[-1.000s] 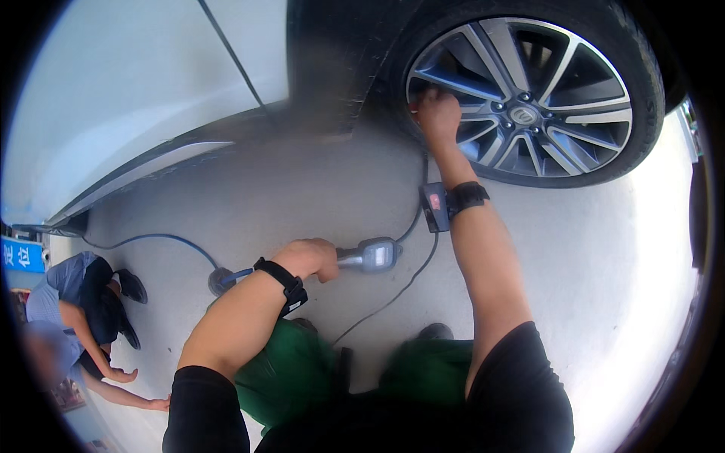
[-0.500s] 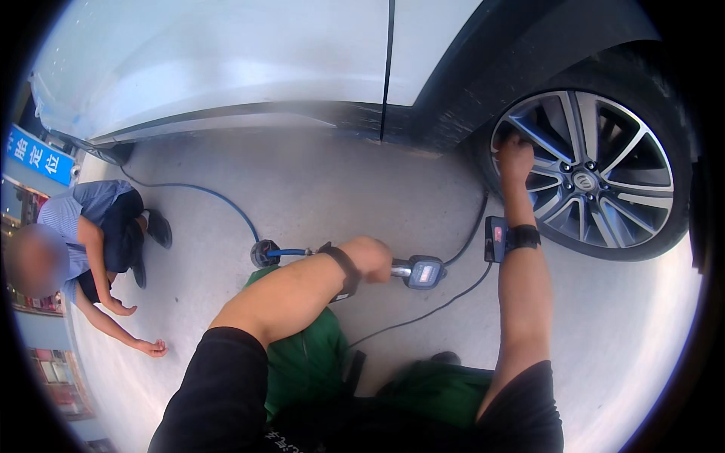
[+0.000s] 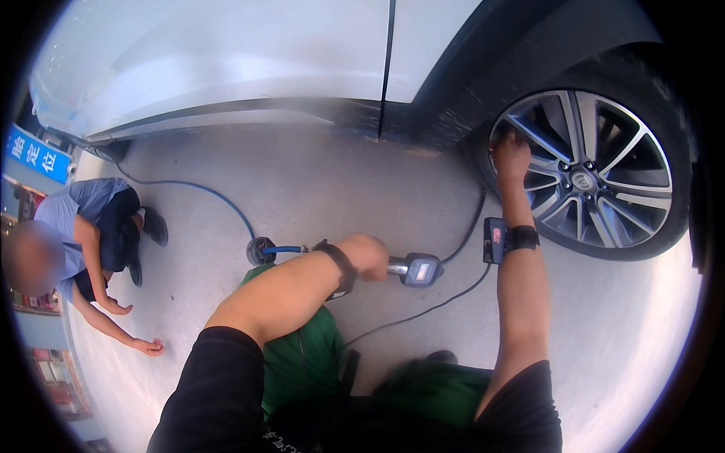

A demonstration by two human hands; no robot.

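Observation:
My left hand [image 3: 368, 257] is wrapped round the metal handle of a tire inflator gauge [image 3: 420, 270], whose dark head with a small pale display points right. A blue air hose [image 3: 285, 249] runs to its grip side. From the gauge head a dark hose [image 3: 467, 238] curves up toward the tyre. At the left side of the car wheel [image 3: 583, 181], my right hand [image 3: 511, 158] has its fingers curled close to the inner rim edge. Whatever those fingertips pinch is hidden behind the hand. The wheel has silver and black spokes and a dark tyre [image 3: 642, 245].
A white car body [image 3: 226, 60] spans the top. A person [image 3: 98, 226] squats at the left, hands low over the grey floor [image 3: 317, 181]. A round hose fitting [image 3: 260, 251] lies by my left knee. A thin cable [image 3: 423, 312] runs from the box [image 3: 495, 240] on my right wrist.
Both hands hold nearly the same places and grips. The whole view has shifted very slightly, and the person at the left appears a little farther left.

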